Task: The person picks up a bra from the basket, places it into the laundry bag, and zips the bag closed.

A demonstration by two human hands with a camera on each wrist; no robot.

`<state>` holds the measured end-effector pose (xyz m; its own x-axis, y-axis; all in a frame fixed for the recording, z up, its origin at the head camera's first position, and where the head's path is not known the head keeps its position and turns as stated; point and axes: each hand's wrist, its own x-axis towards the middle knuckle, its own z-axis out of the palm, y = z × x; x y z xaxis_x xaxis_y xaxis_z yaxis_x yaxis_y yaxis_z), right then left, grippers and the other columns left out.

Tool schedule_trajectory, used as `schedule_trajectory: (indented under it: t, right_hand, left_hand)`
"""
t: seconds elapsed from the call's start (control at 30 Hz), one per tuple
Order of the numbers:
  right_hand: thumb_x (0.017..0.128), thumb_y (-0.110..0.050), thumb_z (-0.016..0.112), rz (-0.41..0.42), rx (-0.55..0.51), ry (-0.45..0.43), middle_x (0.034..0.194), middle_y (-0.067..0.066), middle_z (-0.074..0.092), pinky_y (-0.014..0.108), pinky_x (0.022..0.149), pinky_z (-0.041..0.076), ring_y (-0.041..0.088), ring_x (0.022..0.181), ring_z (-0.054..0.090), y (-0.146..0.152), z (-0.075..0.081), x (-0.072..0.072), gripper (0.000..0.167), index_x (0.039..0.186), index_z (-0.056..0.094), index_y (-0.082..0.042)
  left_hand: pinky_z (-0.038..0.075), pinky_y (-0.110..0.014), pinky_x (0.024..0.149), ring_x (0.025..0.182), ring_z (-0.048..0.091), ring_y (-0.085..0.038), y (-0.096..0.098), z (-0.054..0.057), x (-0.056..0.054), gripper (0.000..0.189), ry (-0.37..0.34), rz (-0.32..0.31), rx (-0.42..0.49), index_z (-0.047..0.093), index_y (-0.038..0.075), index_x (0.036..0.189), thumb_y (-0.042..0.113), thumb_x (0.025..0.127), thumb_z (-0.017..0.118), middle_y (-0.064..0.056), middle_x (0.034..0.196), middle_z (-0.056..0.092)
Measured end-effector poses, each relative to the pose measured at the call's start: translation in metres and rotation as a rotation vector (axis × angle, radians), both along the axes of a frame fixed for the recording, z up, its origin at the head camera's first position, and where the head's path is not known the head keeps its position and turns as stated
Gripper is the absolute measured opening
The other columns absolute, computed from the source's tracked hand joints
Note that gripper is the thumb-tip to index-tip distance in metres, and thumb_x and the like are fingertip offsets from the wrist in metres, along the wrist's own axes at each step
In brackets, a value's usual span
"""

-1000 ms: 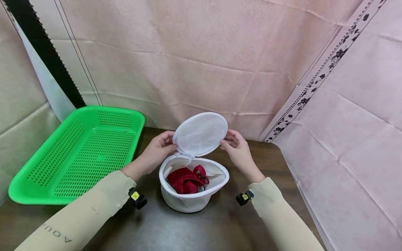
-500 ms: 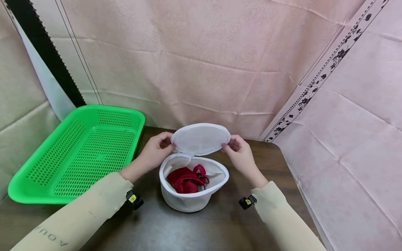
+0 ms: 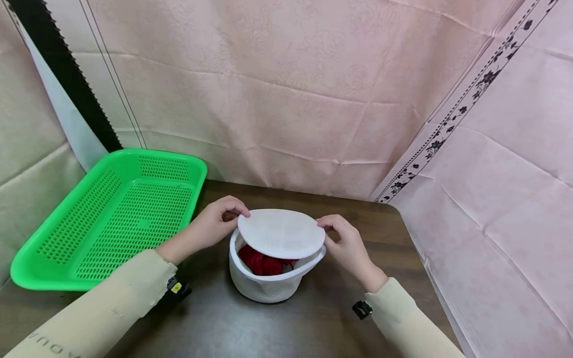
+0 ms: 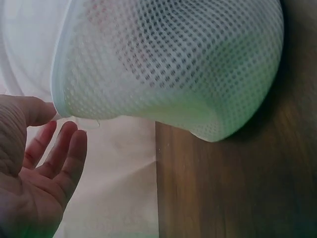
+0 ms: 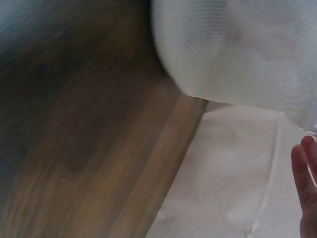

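A white mesh laundry bag point(image 3: 266, 291) stands upright on the table, with crumpled dark red fabric point(image 3: 266, 264) inside. Its round white lid point(image 3: 282, 233) slants over the opening, covering the back of the fabric; a gap shows at the front. My left hand point(image 3: 217, 221) pinches the lid's left edge between thumb and fingers. On the opposite side, my right hand point(image 3: 348, 243) pinches the right edge. The left wrist view shows the bag's mesh wall point(image 4: 173, 59) beside my left hand point(image 4: 39, 168). In the right wrist view, only some fingers point(image 5: 302, 168) appear, close to the bag point(image 5: 223, 59).
A large green perforated plastic basket point(image 3: 199, 171) stands to the left on the dark wooden table point(image 3: 268, 333). Pale patterned cloth point(image 3: 286, 89) hangs behind the table and along both sides.
Both hands have brought the lid forward and down from its raised position over the bag's opening, hiding part of the red fabric. The bag has stayed in place.
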<state>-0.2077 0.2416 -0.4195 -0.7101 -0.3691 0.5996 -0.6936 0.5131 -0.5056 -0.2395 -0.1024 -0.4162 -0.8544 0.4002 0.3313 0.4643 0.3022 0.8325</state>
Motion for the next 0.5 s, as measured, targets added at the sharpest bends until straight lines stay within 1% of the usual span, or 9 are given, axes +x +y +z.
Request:
schedule_trajectory:
  t: [0.1,0.27,0.37,0.5]
  right_hand:
    - [0.082,0.008,0.069,0.016,0.056,0.046,0.110,0.006,0.064,0.024,0.086,0.049,0.019,0.101,0.060,0.001,-0.005,0.003,0.026,0.103,0.063,-0.007]
    - [0.084,0.007,0.065,0.028,0.149,0.081,0.114,0.007,0.063,0.021,0.091,0.045,0.020,0.107,0.059,0.002,-0.010,0.007,0.024,0.103,0.063,-0.007]
    - [0.084,0.006,0.065,0.023,0.201,0.101,0.116,0.005,0.062,0.020,0.091,0.045,0.018,0.107,0.059,0.003,-0.012,0.008,0.024,0.104,0.062,-0.007]
    - [0.084,0.006,0.064,0.015,0.243,0.127,0.117,0.004,0.061,0.023,0.088,0.048,0.017,0.106,0.060,0.004,-0.013,0.008,0.025,0.105,0.062,-0.008]
  left_hand:
    - [0.053,-0.029,0.078,0.091,0.060,-0.017,-0.003,-0.001,0.000,0.019,-0.006,-0.011,-0.025,0.070,0.014,0.093,-0.004,0.088,0.065,-0.002,0.104,0.059]
    - [0.052,-0.032,0.078,0.091,0.058,-0.016,-0.006,-0.003,0.001,0.022,0.008,-0.029,-0.069,0.071,0.016,0.094,-0.004,0.089,0.064,-0.001,0.105,0.060]
    - [0.052,-0.032,0.077,0.091,0.058,-0.016,-0.007,-0.004,0.002,0.023,0.018,-0.040,-0.081,0.071,0.016,0.095,-0.005,0.089,0.063,-0.001,0.107,0.060]
    - [0.050,-0.031,0.075,0.091,0.055,-0.016,-0.008,-0.004,0.003,0.026,0.031,-0.040,-0.102,0.071,0.017,0.095,-0.006,0.090,0.060,0.000,0.108,0.060]
